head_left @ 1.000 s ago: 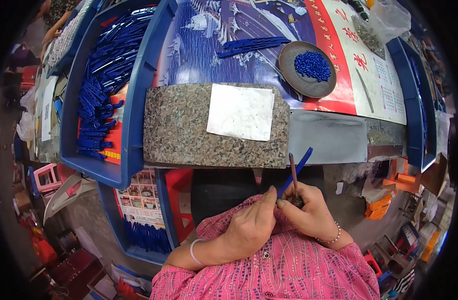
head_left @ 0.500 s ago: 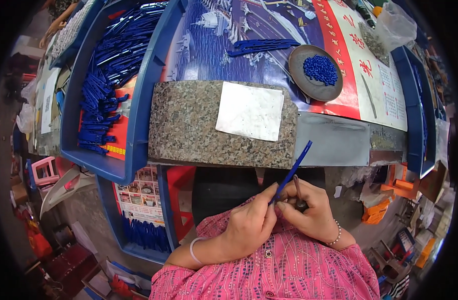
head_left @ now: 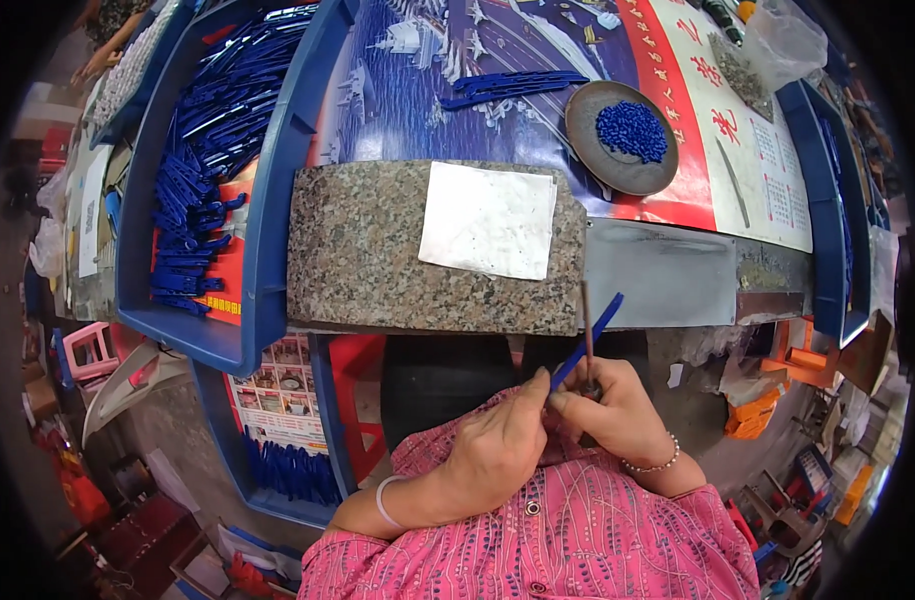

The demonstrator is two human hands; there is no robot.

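Observation:
Over my lap, the fingertips of my left hand [head_left: 503, 435] are closed round the lower end of a long, narrow blue plastic piece [head_left: 603, 325]. Its free end slants up and to the right. My right hand [head_left: 623, 410] grips a thin brownish metal rod tool [head_left: 587, 325]. The rod stands nearly upright and crosses the blue piece in this view; whether they touch I cannot tell. Fingers mostly cover the tool's lower part. Both hands are almost together, just short of the bench's front edge.
A blue bin [head_left: 268, 215] of similar blue pieces stands on the left, with a lower bin [head_left: 340, 440] beneath. White paper [head_left: 488, 220] lies on a stone slab [head_left: 358, 250]. Beyond are loose blue pieces [head_left: 518, 86] and a round dish [head_left: 618, 181] of small blue parts [head_left: 631, 132].
The metal rod has swung up from between my fingers and now rises past the blue piece. The blue piece has turned a little in my left hand. The scene has shifted slightly left.

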